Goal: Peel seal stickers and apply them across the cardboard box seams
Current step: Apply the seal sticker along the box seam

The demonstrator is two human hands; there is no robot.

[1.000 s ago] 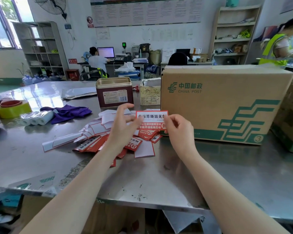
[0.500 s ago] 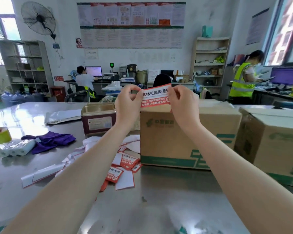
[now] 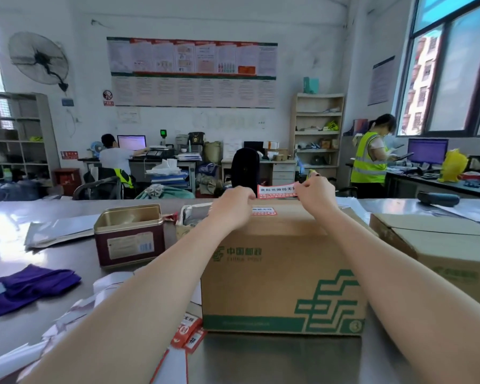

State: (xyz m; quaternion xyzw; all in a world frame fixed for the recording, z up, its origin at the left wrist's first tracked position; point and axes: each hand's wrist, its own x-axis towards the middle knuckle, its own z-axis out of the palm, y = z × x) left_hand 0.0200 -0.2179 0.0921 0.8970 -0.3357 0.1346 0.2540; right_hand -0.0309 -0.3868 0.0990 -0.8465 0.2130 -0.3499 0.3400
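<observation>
A brown China Post cardboard box [image 3: 277,275] with green markings stands on the steel table in front of me. Both arms reach over its top. My left hand [image 3: 232,205] and my right hand [image 3: 313,191] pinch the two ends of a red and white seal sticker [image 3: 276,191], held stretched above the far part of the box top. Another seal sticker [image 3: 263,211] lies stuck on the box top just below it. Loose stickers and white backing papers [image 3: 187,332] lie on the table at the box's left front corner.
An open metal tin [image 3: 129,235] stands left of the box, a purple cloth [image 3: 25,286] further left. A second cardboard box [image 3: 441,250] sits to the right. Two people work at desks beyond the table.
Both hands carried the sticker up from the table and forward over the box top, now lower and farther away. My view has lifted and moved closer to the box.
</observation>
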